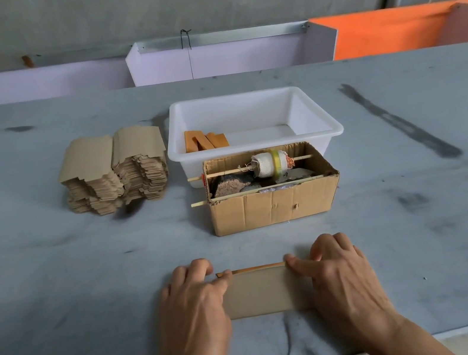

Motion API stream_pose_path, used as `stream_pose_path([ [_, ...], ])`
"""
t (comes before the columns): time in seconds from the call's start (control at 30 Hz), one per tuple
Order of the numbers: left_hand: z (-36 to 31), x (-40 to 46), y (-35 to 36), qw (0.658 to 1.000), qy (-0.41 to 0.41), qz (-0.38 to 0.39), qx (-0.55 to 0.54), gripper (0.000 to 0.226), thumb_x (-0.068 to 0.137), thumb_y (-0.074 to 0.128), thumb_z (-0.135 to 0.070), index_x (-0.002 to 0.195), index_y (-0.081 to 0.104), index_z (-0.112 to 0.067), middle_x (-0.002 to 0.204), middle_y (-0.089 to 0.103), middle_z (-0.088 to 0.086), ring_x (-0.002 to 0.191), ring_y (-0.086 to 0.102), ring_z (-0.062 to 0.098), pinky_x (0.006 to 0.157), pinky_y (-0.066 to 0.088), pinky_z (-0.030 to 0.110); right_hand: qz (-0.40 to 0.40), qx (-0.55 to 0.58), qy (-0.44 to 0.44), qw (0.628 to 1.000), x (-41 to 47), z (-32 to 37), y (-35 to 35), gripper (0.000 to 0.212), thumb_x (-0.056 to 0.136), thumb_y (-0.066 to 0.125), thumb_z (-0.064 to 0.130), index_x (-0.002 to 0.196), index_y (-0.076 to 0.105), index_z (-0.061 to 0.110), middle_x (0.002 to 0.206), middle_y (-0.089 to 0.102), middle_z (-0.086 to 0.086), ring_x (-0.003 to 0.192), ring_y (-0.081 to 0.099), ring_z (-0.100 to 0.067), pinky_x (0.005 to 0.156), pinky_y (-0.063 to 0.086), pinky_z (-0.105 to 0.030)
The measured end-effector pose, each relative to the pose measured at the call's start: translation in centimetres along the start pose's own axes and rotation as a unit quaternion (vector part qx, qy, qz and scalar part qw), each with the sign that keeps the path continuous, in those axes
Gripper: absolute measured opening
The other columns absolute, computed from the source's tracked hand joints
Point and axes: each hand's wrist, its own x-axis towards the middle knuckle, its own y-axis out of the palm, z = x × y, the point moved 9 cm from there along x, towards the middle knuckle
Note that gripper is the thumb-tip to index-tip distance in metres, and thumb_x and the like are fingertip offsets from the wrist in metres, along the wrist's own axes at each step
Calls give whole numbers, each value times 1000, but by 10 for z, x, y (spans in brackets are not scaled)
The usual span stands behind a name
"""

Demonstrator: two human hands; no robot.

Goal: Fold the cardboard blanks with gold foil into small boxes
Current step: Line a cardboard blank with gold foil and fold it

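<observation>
Cardboard blank (pixel 261 293), one, pinched by left hand (pixel 193 301) and right hand (pixel 338 273); two stacks (pixel 116 173) behind.

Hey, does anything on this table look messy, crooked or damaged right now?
Mostly tidy. The stack of cardboard blanks at the left is ragged, its upper sheets fanning out unevenly. The open cardboard box is creased on its front. The table has dark smudges. Nothing looks spilled.

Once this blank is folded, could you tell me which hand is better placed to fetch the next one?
Left hand, probably: the brown cardboard blank stack lies on its side, while the right hand would cross over.
</observation>
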Motion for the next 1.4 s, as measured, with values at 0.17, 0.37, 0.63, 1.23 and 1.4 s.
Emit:
stream_pose_path([
  [0.17, 0, 9, 7, 999, -24, 41, -13, 26, 75, 68, -12, 96, 75, -25, 97, 59, -7, 90, 56, 19, 77, 46, 34, 48, 35, 8, 998, 0, 1, 1, 33, 60, 73, -1, 86, 77, 18, 71, 56, -9, 62, 54, -29, 47, 46, -39],
  [0.37, -4, 40, 8, 998, -20, 24, -47, 13, 85, 57, -31, 78, 63, -22, 86, 50, -9, 91, 53, 12, 71, 34, 20, 120, 93, -11, 988, -5, 4, 1, 49, 88, 36, 55, 95, 72, 22, 88, 54, -3, 83, 50, -22, 68, 46, -39],
  [0.63, -11, 49, 24, 987, 38, 97, -124, 4, 83, 67, -19, 83, 65, -22, 87, 54, -11, 78, 52, 8, 67, 38, 19, 145, 110, -36, 983, -7, 4, 1, 45, 87, 48, 58, 107, 72, 25, 97, 56, -3, 90, 52, -22, 73, 48, -39],
  [1.23, -20, 31, 17, 986, 102, 60, -119, 6, 89, 61, -18, 83, 58, -20, 93, 51, -8, 90, 50, 9, 79, 36, 20, 267, 149, -29, 952, 31, 23, 33, 13, 91, 58, 22, 99, 68, 21, 106, 58, -1, 101, 47, -17, 82, 38, -23],
  [1.4, -15, 33, 20, 983, 89, 77, -141, 5, 87, 64, -18, 91, 63, -21, 95, 52, -8, 88, 52, 8, 77, 37, 17, 257, 125, -62, 956, 30, 29, 36, 12, 93, 55, 20, 102, 61, 15, 104, 62, -3, 97, 51, -19, 85, 43, -30],
])
